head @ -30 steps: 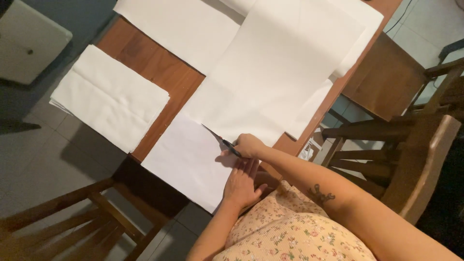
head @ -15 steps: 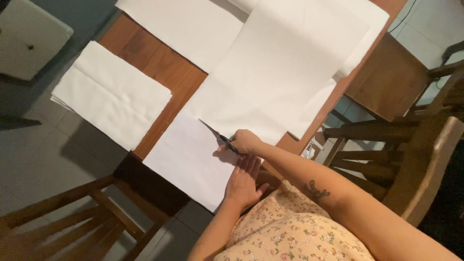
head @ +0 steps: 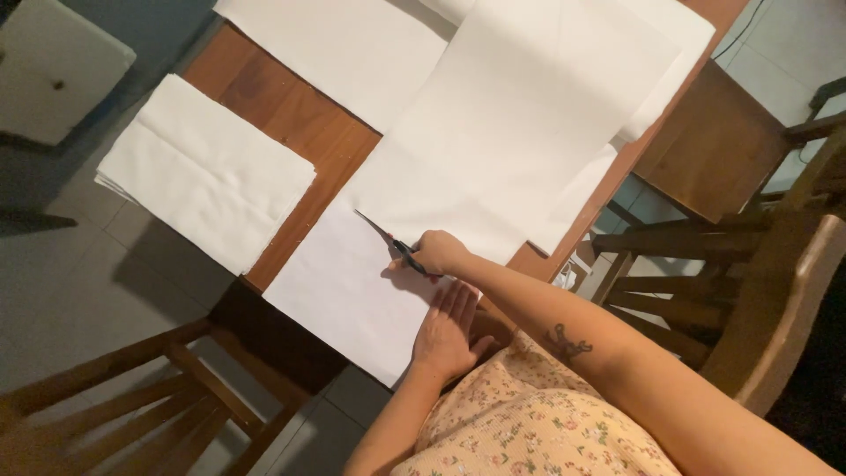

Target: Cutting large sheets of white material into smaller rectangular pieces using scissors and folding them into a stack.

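Head view: right hand (head: 438, 252) curled tight around scissors (head: 392, 241), thin dark blades poking out past the knuckles; handles hidden inside the fist. Left hand (head: 449, 328) flat, fingers straight and together, pressing smooth white paper (head: 352, 291) just below the scissors. Blades lying along the edge of a larger matte sheet (head: 520, 123) beyond the fingertips; cut line hard to make out. Folded white stack (head: 207, 172) well off to the side on glossy wooden table (head: 291, 123). Wooden chair (head: 132, 388) cut off at the frame edge.
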